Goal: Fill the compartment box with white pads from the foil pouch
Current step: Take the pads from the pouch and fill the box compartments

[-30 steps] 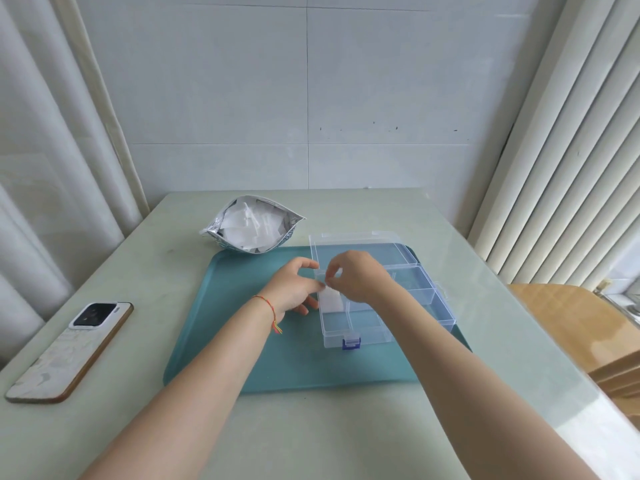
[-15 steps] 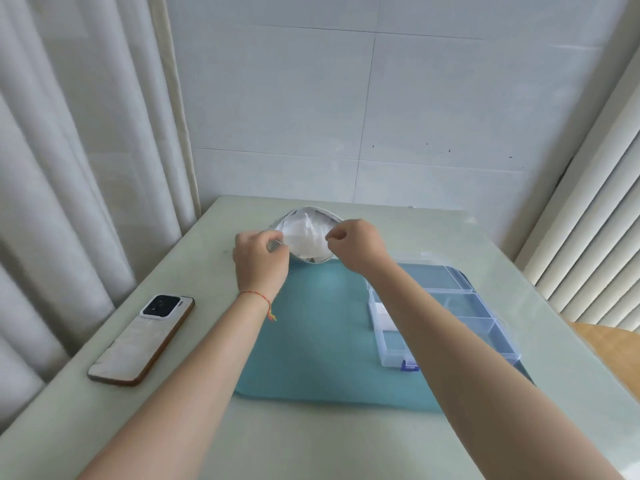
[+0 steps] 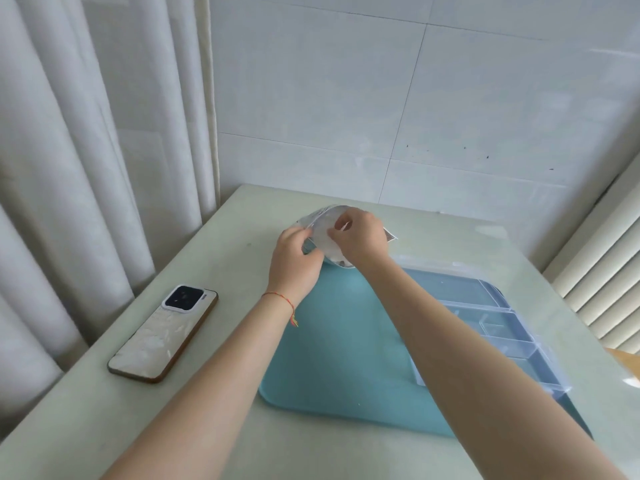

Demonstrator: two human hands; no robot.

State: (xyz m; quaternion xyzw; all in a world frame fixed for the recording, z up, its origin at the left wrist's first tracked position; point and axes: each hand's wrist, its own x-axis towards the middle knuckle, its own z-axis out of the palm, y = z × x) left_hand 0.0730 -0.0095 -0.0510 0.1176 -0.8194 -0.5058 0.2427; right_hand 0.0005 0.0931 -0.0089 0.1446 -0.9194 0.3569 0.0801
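My left hand [image 3: 294, 261] grips the foil pouch [image 3: 322, 233] rim at the bench's far end; right hand [image 3: 358, 237] fingers curl inside. I should pinch one pad cleanly, steadying the mouth.

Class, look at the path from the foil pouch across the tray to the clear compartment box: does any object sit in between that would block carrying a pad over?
Nothing visible does. Both hands, left hand and right hand, grip the foil pouch; only bare teal tray lies before the open compartment box. The phone lies off aside.
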